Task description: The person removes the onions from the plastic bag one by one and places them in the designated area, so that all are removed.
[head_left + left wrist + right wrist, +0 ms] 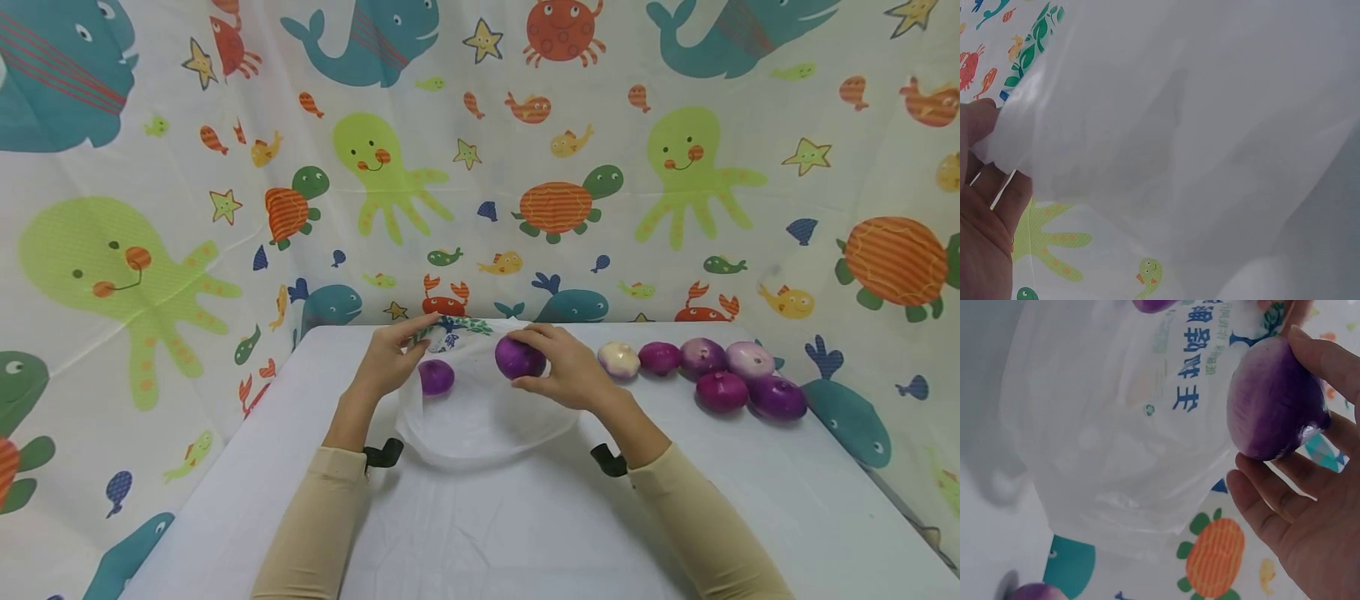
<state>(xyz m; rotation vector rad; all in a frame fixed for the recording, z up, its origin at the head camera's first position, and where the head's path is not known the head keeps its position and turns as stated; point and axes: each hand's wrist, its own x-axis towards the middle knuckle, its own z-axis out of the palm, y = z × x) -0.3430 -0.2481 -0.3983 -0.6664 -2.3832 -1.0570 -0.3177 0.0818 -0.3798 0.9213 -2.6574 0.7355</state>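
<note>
A white plastic bag (480, 433) with blue and green print stands with its mouth spread on the table. My left hand (387, 360) pinches its rim between thumb and fingers at the left; the left wrist view shows the bag's thin wall (1147, 144) beside that hand (988, 206). In my right hand (566, 367) is a purple onion (519, 358), held at the bag's opening; the right wrist view shows thumb and fingertips around this onion (1275, 400). Another purple onion (437, 377) lies inside the bag at the left.
To the right, several onions sit grouped on the white table (465, 533), among them a pale one (618, 360) and a dark purple one (777, 398). A patterned sea-animal curtain (480, 250) hangs behind the table and along its sides.
</note>
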